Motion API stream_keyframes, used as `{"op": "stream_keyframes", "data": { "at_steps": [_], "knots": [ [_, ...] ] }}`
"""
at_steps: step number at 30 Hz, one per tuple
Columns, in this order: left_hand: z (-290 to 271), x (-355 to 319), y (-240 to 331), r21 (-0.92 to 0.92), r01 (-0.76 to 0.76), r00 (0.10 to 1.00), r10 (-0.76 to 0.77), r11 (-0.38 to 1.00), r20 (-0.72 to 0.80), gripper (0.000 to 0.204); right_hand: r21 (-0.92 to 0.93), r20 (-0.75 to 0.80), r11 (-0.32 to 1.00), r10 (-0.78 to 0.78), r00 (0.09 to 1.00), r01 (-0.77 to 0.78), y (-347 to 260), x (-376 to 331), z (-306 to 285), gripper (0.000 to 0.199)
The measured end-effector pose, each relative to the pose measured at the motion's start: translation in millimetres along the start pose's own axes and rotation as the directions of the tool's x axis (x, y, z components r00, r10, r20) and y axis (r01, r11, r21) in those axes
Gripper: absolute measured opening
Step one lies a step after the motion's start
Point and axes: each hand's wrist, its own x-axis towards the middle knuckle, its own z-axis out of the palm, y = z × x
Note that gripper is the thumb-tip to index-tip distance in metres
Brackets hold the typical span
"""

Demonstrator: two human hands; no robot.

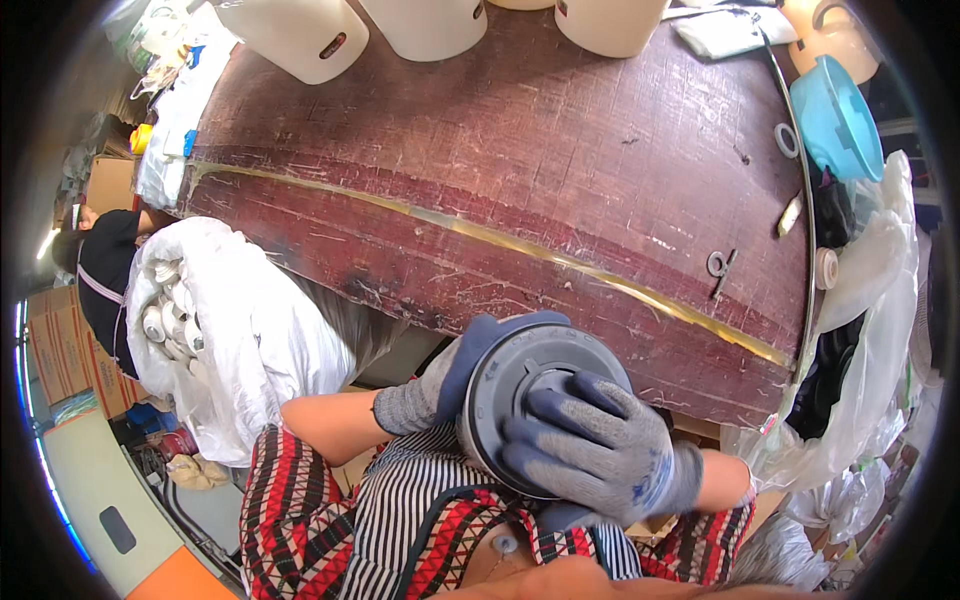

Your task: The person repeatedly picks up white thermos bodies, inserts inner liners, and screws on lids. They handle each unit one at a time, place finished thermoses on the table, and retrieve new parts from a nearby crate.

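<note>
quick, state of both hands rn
Left hand: closed, holding the round grey object at its side.
Right hand: laid over its top; whether it grips cannot be told.

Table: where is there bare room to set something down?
Bare: the middle of the table, between white containers and yellowish strip; also the near band, between strip and grey lid. Crowded: far edge, with those containers; right edge, by pale ring and blue basin.

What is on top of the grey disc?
The gloved right hand, its fingers across the middle of the disc. The far rim shows; what lies under the palm is covered.
</note>
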Motion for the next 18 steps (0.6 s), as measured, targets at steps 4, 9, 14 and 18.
{"op": "stream_keyframes", "data": {
  "at_steps": [4,9,14,18],
  "knots": [
    [8,9,12,0.268,-0.056,0.997,0.037,0.962,0.073,0.053,0.102,0.046,0.918,0.380,0.924,-0.383,-18,31,-22,0.074],
    [-5,6,-15,0.178,-0.031,0.998,0.039,0.984,-0.042,0.054,-0.101,0.098,0.904,0.424,0.901,-0.414,4,28,-7,0.074],
    [-29,26,-18,0.676,-0.365,0.926,0.173,0.640,0.337,0.053,-0.073,0.183,0.958,0.287,0.940,-0.278,7,22,-3,0.081],
    [-20,36,-9,-0.078,0.248,0.927,-0.213,0.966,0.308,0.056,0.021,0.230,0.996,0.080,0.970,-0.087,6,22,1,0.077]
  ]
}}
